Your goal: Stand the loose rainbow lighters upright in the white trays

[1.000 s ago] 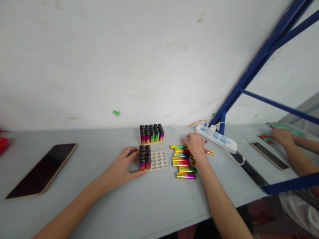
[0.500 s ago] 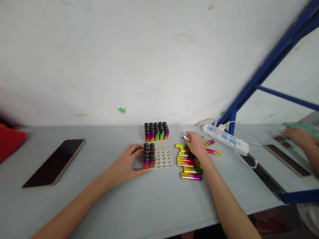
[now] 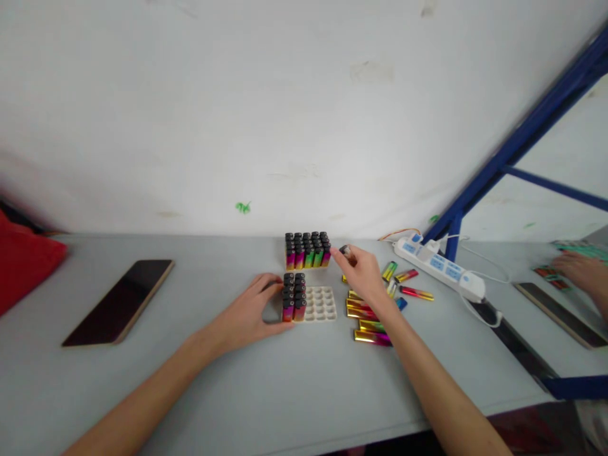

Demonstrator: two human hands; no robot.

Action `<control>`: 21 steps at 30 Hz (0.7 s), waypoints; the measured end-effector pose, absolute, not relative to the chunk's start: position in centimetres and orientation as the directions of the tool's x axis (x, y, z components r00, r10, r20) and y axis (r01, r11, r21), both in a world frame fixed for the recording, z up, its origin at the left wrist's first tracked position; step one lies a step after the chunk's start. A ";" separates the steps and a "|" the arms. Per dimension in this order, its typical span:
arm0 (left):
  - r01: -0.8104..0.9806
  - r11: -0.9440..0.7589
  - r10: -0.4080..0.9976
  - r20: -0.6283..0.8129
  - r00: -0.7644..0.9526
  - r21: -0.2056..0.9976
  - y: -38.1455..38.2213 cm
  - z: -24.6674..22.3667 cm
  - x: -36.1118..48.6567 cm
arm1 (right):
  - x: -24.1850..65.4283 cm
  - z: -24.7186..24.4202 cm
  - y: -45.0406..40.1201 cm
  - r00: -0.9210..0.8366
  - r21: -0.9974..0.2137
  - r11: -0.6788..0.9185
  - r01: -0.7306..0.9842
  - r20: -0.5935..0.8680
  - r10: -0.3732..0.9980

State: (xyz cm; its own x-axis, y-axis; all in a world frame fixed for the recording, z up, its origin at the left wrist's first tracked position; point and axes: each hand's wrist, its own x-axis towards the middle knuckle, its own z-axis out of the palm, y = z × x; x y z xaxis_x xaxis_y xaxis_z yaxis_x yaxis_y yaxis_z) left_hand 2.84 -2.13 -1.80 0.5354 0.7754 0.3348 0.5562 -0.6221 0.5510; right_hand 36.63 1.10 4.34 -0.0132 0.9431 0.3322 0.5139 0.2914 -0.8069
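Note:
A white tray (image 3: 322, 305) with rows of round-edged pockets lies on the table. Two columns of black-topped lighters (image 3: 294, 297) stand upright in its left side, while the pockets to the right are bare. My left hand (image 3: 249, 310) curls around the tray's left end, thumb at the front corner and fingers at the back. Pinched in my right hand (image 3: 361, 272) is a lighter (image 3: 345, 251), its dark top showing and the rest mostly covered by fingers. Below and beside that hand lie loose shiny lighters (image 3: 373, 337) in gold, red, green and purple.
Behind the tray stands a full block of upright lighters (image 3: 308, 252). A white power strip (image 3: 439, 266) with cables lies at right, near a blue metal frame (image 3: 479, 168). A dark flat phone-like slab (image 3: 121, 301) and red cloth (image 3: 28, 259) are at left. Another person's hand (image 3: 582, 272) shows far right.
My right hand has lifted a lighter from the loose pile and moved left, towards the standing block. My left hand stays at the tray. The whole view has shifted slightly.

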 end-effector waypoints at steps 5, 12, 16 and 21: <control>0.516 -0.632 0.759 0.331 0.560 0.578 -2.3 -1.2 2.4 | 34.4 3.0 0.1 -0.036 -0.793 0.302 0.530 0.335 0.942; 0.525 -0.628 0.763 0.320 0.561 0.575 -2.3 -0.7 2.3 | 34.2 2.4 -1.2 -0.067 -0.802 0.278 0.529 0.287 0.956; 0.529 -0.621 0.768 0.317 0.557 0.578 -2.3 -0.6 2.2 | 34.0 2.7 -1.5 -0.115 -0.810 0.279 0.515 0.257 0.959; 0.514 -0.634 0.758 0.332 0.561 0.578 -2.4 -0.7 2.2 | 33.9 2.5 -1.4 -0.144 -0.812 0.275 0.516 0.234 0.962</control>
